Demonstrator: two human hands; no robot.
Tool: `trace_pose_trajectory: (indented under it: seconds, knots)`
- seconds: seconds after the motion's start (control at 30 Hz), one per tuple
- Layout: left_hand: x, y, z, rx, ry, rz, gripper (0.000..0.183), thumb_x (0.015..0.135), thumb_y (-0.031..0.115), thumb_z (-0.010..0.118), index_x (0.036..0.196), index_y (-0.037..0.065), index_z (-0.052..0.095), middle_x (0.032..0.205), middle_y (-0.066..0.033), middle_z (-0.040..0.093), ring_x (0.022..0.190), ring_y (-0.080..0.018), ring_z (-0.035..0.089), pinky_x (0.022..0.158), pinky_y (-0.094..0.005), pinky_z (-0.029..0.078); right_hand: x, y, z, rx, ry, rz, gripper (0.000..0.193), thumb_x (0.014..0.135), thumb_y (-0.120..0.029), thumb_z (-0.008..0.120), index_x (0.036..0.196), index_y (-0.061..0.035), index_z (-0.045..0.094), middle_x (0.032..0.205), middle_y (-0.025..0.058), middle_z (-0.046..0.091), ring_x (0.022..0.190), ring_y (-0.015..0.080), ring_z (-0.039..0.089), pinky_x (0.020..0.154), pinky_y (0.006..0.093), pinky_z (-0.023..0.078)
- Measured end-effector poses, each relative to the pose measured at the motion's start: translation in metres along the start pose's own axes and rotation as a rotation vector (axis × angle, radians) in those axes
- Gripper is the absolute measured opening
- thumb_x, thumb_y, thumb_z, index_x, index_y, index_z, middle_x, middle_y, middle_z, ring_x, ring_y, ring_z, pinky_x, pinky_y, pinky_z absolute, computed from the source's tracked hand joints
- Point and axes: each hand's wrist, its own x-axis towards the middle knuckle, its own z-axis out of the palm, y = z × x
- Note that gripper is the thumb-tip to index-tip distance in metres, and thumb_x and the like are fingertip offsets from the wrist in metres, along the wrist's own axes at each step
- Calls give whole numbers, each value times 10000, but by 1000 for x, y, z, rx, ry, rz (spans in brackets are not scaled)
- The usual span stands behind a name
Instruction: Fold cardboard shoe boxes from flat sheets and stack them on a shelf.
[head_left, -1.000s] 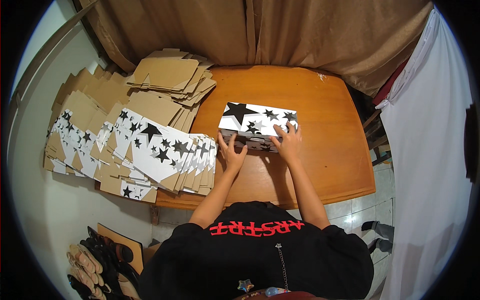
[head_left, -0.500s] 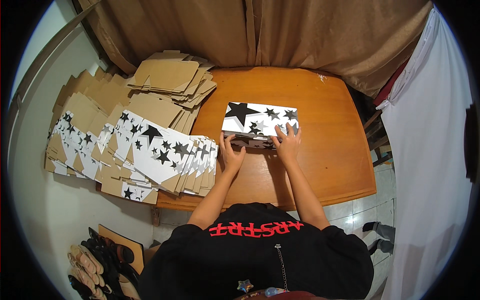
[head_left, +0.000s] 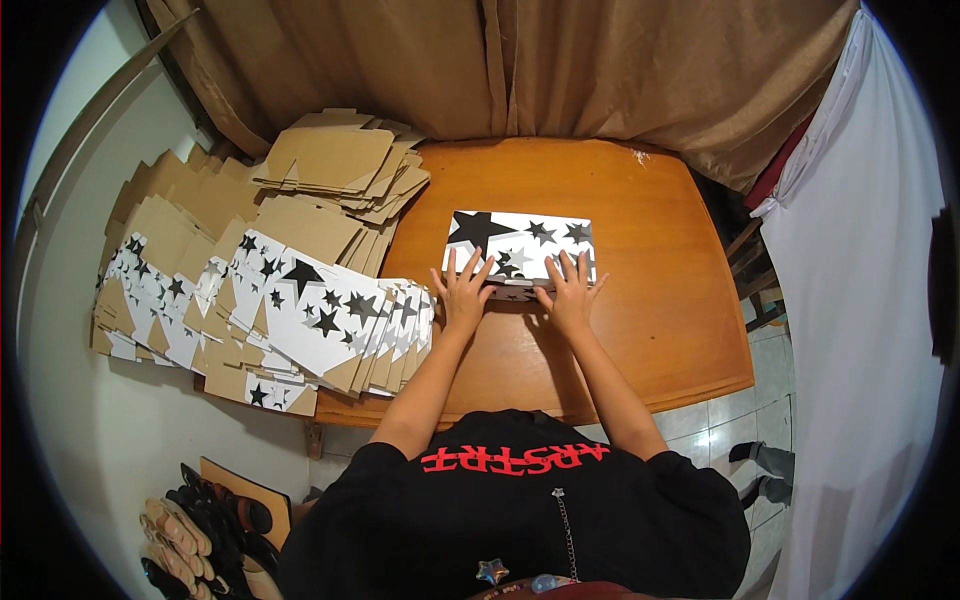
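Note:
A white cardboard box (head_left: 512, 236) printed with black and grey stars rests on the wooden table (head_left: 660, 300), its lid down or nearly so. My left hand (head_left: 463, 292) lies over the box's near left edge, fingers spread on the lid. At the near right edge, my right hand (head_left: 571, 290) also has its fingers spread, with the tips on the lid. Both thumbs point inward along the front side. Neither hand grips the box; the palms cover parts of its front.
Flattened star-printed cardboard boxes (head_left: 305, 305) lie overlapped on the table's left side. Behind them is a stack of brown cardboard blanks (head_left: 325, 155). A brown curtain (head_left: 400, 70) hangs at the far edge, a white cloth (head_left: 860, 300) at the right. Shoes (head_left: 185, 535) stand at lower left.
Both hands have shifted from the front edge up onto the lid, with fingers now stretched over it. The lid's near edge looks lower against the front side.

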Motion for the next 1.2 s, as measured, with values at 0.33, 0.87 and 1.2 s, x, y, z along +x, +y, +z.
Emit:
trace_pose_trajectory:
  seconds: [0.33,0.87,1.2]
  knots:
    - [-4,-4,13,-77,116,21,461,717,237,702,1164,286,597,1304,82,482,1283,-276,310,1029,-614,109,-5,-21,11,61,54,90,430,719,-424,671,1116,-278,598,1332,-5,397,1314,341,204,902,760,-17]
    - [11,-12,-11,-227,224,179,400,595,281,744,975,168,692,1053,68,646,1108,-289,456,930,-426,313,-8,-37,-16,34,10,83,365,736,-437,647,1037,-234,610,1239,59,462,1247,338,289,909,751,-6]
    - [15,-32,-162,-152,199,253,408,606,403,706,960,199,698,1051,109,646,1093,-233,463,920,-411,305,39,21,-51,813,-182,64,631,711,-458,658,1234,-137,510,1273,158,413,1216,328,358,1031,449,253]
